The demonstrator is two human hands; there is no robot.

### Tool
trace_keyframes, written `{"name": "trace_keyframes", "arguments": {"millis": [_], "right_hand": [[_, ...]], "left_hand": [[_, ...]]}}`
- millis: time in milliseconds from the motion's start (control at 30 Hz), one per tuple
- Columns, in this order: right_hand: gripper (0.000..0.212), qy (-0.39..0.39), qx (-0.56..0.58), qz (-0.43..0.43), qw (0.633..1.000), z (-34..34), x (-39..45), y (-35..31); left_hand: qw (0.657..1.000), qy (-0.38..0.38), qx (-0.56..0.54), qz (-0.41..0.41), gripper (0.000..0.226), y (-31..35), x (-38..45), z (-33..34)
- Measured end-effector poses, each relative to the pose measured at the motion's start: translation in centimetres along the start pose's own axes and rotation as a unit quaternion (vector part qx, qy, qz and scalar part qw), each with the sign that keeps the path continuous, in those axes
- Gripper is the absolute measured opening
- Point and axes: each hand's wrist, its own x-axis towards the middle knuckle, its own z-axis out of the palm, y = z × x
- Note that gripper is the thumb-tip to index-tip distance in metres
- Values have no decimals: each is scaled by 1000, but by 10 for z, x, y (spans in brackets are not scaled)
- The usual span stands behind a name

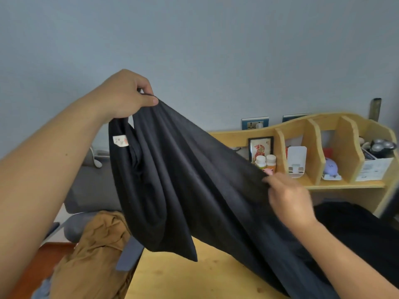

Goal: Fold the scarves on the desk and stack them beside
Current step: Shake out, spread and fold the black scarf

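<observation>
Dark scarf [194, 180] is held up in the air between both hands, above the bench [183, 277]. Left hand [127, 93] is raised high, thumb and curled fingers pinching the scarf's top edge. Right hand [289, 197] sits lower and farther right, fingers curled into a bunch of the fabric; it is motion-blurred, so the exact finger hold is hard to read.

Fabric drapes in long soft folds from the left hand down to the right, and one corner hangs free below the left hand. A small white label [121, 140] shows just under the left hand. The scarf's lower end trails down past the right forearm toward the bench.

Handling guess: light, limp, no stiffness, matte knit, probably not slippery. It will sag wherever unsupported, so hold at corners or along one edge, keep it taut between the hands, then lay it flat before folding.

A tan garment [97, 251] hangs off the bench edge below the left arm. More dark cloth [356, 223] lies just right of the right hand.
</observation>
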Motion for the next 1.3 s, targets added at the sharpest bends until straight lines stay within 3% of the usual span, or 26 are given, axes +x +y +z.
{"name": "trace_keyframes", "arguments": {"millis": [133,200,267,333,400,467,567,667,767,867,967,1100,1167,1233,1300], "right_hand": [[25,169,-8,121,978,-37,37,44],[34,204,-16,137,969,-53,54,61],[40,132,-22,95,987,-59,61,74],[42,-54,-41,20,997,-57,51,84],[44,-163,-56,-35,984,-49,22,94],[40,-149,-59,-39,986,-41,-13,91],[31,-64,-25,-13,998,-25,-62,57],[17,-87,43,-44,994,3,-108,7],[35,-161,32,-34,986,29,-131,-24],[56,-174,-5,15,985,47,-130,-46],[42,-139,-4,31,990,54,-121,-62],[32,-68,82,49,993,48,-113,-58],[30,-61,161,105,979,33,-102,-44],[13,-61,268,207,939,13,-81,-24],[11,-52,338,275,899,-8,-53,-2]], "left_hand": [[1000,-17,-14,-12,15,-7,0,17],[1000,-17,-19,-18,16,-11,-1,26],[999,8,-19,-32,17,-17,-1,30],[997,54,-29,-54,16,-29,0,30],[991,100,-46,-76,14,-43,-1,28],[986,126,-63,-93,14,-55,-2,29],[984,126,-78,-98,14,-60,-2,32],[985,121,-82,-88,13,-54,2,30],[987,123,-77,-75,13,-50,7,27],[986,127,-77,-77,15,-49,11,28],[985,133,-71,-88,14,-52,12,30],[982,132,-51,-122,14,-72,6,28],[983,114,-40,-137,15,-89,0,28],[985,93,-45,-140,15,-105,-9,31],[989,65,-48,-121,13,-118,-22,34]]}}
